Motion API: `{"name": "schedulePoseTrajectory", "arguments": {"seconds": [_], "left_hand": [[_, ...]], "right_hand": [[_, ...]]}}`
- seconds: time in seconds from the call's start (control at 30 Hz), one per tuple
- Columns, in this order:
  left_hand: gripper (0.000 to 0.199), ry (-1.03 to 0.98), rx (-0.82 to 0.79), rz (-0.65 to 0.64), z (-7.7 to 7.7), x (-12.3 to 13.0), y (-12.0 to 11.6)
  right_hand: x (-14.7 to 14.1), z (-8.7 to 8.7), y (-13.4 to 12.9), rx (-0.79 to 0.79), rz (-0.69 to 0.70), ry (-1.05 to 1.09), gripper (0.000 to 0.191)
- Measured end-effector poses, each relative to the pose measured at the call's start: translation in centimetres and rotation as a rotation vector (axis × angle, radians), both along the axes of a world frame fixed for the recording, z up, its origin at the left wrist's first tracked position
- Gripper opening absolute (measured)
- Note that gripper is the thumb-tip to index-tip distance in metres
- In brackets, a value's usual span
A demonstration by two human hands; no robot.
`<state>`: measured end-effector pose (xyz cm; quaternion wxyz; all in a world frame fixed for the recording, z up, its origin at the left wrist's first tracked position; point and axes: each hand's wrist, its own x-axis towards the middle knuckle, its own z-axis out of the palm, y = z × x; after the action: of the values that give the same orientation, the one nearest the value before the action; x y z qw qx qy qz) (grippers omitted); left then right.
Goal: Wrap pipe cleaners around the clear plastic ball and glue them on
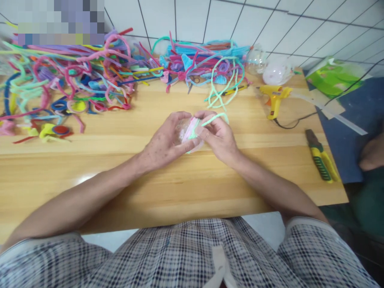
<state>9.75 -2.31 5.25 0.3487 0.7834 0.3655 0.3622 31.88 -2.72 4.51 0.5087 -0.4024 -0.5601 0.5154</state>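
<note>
A clear rounded piece (pixel 182 131) wrapped with pink, lilac and mint fuzzy strands is held between both hands above the wooden table. My left hand (pixel 168 140) curves around its left side, thumb along the lower edge. The fingers of my right hand (pixel 218 137) press on its right side and pinch a mint green pipe cleaner (pixel 215 117), whose loose part loops out over that hand. Parts of the clear piece are hidden behind my fingers.
Colourful pipe cleaners (pixel 69 76) spread over the table's (pixel 168 192) back left. At the right are a yellow glue gun (pixel 274 100) with a cable, pliers (pixel 321 158), and clear balls (pixel 277 72). A person's arm (pixel 373 154) shows at the right edge.
</note>
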Motion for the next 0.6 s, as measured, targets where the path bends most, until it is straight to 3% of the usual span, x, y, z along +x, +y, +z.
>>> {"name": "schedulePoseTrajectory", "arguments": {"seconds": [0.23, 0.6], "left_hand": [[0.06, -0.044, 0.112, -0.037, -0.9, -0.1, 0.3], [0.068, -0.082, 0.213, -0.064, -1.5, 0.1, 0.6]], "right_hand": [[0.6, 0.2, 0.6, -0.029, 0.033, -0.016, 0.053], [1.0, 1.2, 0.7, -0.045, 0.038, -0.033, 0.055]]}}
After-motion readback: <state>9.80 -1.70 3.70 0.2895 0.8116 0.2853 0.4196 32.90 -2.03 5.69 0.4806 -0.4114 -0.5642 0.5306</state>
